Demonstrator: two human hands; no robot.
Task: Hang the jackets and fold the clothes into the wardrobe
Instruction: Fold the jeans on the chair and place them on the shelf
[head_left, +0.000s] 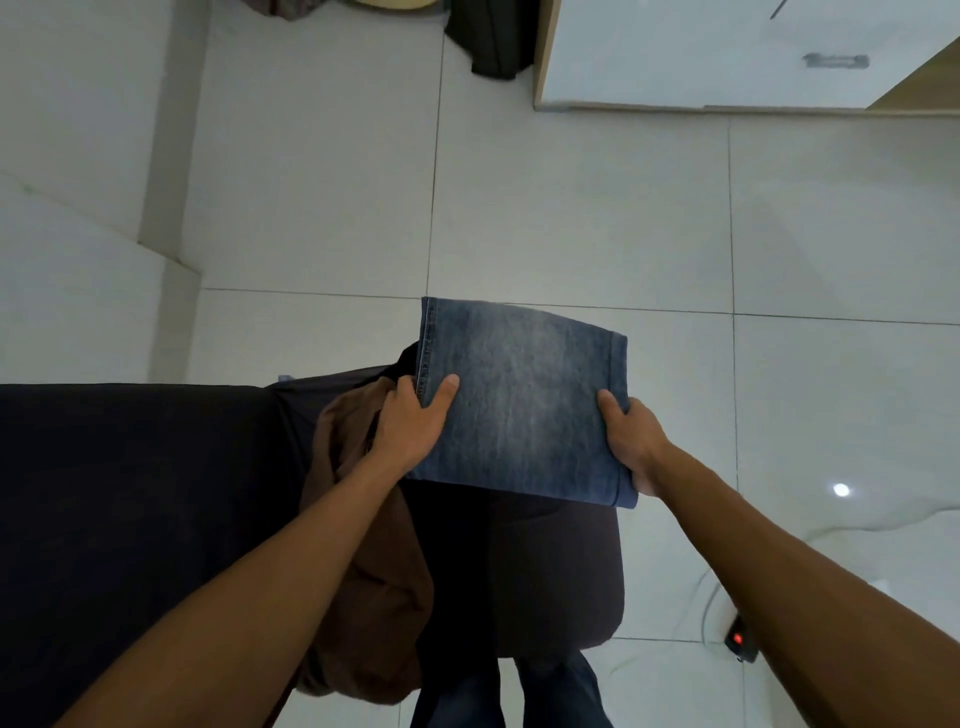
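both hands hold a folded rectangle of faded blue denim jeans (522, 400), one at each side edge. left hand (413, 423) grips the left edge: thumb lies flat on top of the denim next to the stitched seam, remaining fingers go underneath, out of sight. right hand (631, 441) grips the right edge near the hemmed end: thumb on top, fingers curled under the fabric. denim is held flat, level, between the two hands, raised above what lies beneath.

below the left hand and forearm: a crumpled brown cloth garment (363, 571), partly covered by the arm. under and beside it, a black fabric-covered surface (130, 493) extends away to the left of the left hand. a dark rounded cushion edge (571, 571) sits beneath the denim, between the forearms.

beyond the hands: white glossy floor tiles (571, 208). far ahead of the right hand, a white wardrobe panel with light wood edge (701, 62). far ahead, between the hands, a black hanging garment (493, 41), touching the floor.
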